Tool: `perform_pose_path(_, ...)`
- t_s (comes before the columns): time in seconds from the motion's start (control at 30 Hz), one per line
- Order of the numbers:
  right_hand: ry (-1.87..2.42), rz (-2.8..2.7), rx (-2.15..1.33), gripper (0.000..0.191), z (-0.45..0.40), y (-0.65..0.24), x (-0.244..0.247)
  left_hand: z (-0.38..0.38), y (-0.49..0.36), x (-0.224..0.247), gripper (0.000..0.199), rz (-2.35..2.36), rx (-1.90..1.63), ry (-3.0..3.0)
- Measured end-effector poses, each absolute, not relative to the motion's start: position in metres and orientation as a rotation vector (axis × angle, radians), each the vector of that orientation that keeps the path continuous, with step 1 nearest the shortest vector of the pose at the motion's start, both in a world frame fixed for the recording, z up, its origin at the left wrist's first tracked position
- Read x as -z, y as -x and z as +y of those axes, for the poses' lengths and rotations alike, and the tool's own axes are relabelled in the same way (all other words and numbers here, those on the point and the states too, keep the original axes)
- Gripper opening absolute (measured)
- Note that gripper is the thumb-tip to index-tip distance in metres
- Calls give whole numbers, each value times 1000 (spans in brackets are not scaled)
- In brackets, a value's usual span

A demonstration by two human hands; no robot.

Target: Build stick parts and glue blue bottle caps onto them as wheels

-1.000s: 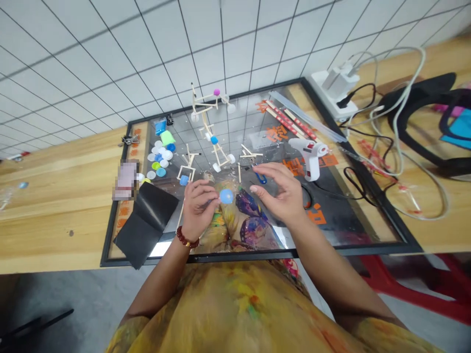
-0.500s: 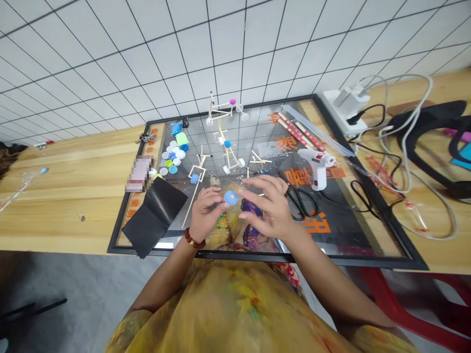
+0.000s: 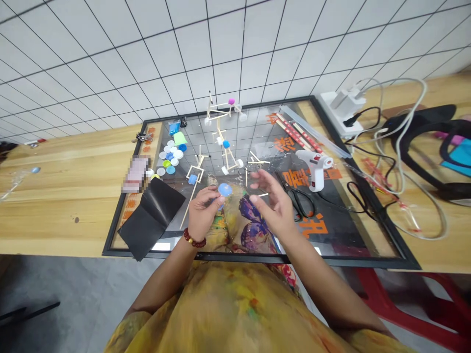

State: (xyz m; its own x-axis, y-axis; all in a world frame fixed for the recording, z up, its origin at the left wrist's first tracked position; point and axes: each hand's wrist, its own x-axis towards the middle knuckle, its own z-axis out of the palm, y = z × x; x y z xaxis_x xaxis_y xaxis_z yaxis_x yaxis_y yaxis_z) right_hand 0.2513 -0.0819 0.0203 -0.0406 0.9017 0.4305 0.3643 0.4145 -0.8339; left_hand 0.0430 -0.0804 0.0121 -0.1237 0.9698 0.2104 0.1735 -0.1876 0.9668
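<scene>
Pinched in my left hand (image 3: 203, 211) is a round blue bottle cap (image 3: 225, 189), held above the glass panel. My right hand (image 3: 274, 203) stays to the right of the cap, fingers apart, with nothing in it. Beyond my left hand lies a small stick frame (image 3: 197, 169) with a blue cap on it. Farther back stands a larger model of sticks and caps (image 3: 224, 139). Another little stick piece (image 3: 257, 161) lies beyond my right hand.
Loose bottle caps (image 3: 171, 162) cluster at the left, near black sheets (image 3: 151, 218) and a blurred phone-like object (image 3: 136, 175). On the right are scissors (image 3: 303, 203), a white glue gun (image 3: 315, 169), red-white sticks (image 3: 299, 133) and tangled cables (image 3: 395, 162). A black frame (image 3: 243, 258) borders the glass.
My right hand has drawn away from the blue cap, widening the gap. My left hand keeps the cap and has shifted slightly left, turning its flat face more toward view.
</scene>
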Motion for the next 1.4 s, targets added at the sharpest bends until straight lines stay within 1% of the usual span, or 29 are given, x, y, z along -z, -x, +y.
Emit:
perform_pose_path(0.1,1340,-1693,-462,27,-78,-267,-7,-77,-34,-3,12,1383,-1433,-1288)
perform_pose_path(0.17,1306,-1643,-633,23,-76,-274,0,-75,-31,1,14,1376,-1447,-1252)
perform_pose_path(0.27,1195,-1423,-1061,29,-77,-274,4,-75,-31,2,16,1360,-1445,-1253)
perform_pose_path(0.33,1154,-1315,-1179,27,-78,-271,2,-76,-34,-1,14,1347,-1445,-1297)
perform_pose_path(0.4,1132,-1310,-1148,25,-78,-269,-4,-77,-38,-4,12,1313,-1448,-1361)
perform_pose_path(0.47,1117,-1390,-1068,27,-78,-267,-11,-78,-42,-7,12,1280,-1451,-1420)
perform_pose_path(0.63,1066,-1613,-919,24,-78,-260,-29,-79,-49,-11,10,1277,-1424,-1504)
perform_pose_path(0.67,1060,-1639,-904,26,-78,-257,-31,-80,-49,-11,10,1291,-1412,-1520)
perform_pose_path(0.7,1056,-1659,-895,34,-78,-253,-32,-80,-50,-11,11,1310,-1398,-1538)
perform_pose_path(0.77,1046,-1681,-903,57,-77,-245,-32,-81,-51,-12,10,1347,-1378,-1575)
perform_pose_path(0.8,1040,-1682,-915,61,-77,-242,-31,-81,-51,-12,10,1357,-1377,-1587)
perform_pose_path(0.83,1035,-1672,-927,58,-77,-239,-30,-82,-51,-12,10,1361,-1382,-1590)
perform_pose_path(0.93,1023,-1593,-952,24,-77,-234,-27,-82,-53,-12,11,1340,-1394,-1537)
perform_pose_path(0.97,1018,-1556,-974,20,-77,-234,-26,-83,-53,-12,11,1330,-1392,-1500)
perform_pose_path(1.1,999,-1331,-1081,21,-76,-240,-24,-84,-52,-6,11,1320,-1360,-1359)
perform_pose_path(1.2,1009,-1105,-982,25,-73,-248,-22,-84,-50,-2,11,1324,-1349,-1329)
perform_pose_path(1.27,1038,-1091,-923,28,-71,-252,-23,-83,-48,-1,10,1332,-1351,-1354)
perform_pose_path(1.33,1074,-1230,-953,30,-70,-252,-26,-83,-48,-3,11,1347,-1348,-1420)
perform_pose_path(1.37,1083,-1330,-989,36,-71,-251,-28,-83,-48,-4,11,1353,-1346,-1461)
perform_pose_path(1.4,1084,-1425,-1027,48,-71,-248,-30,-83,-48,-5,11,1356,-1348,-1499)
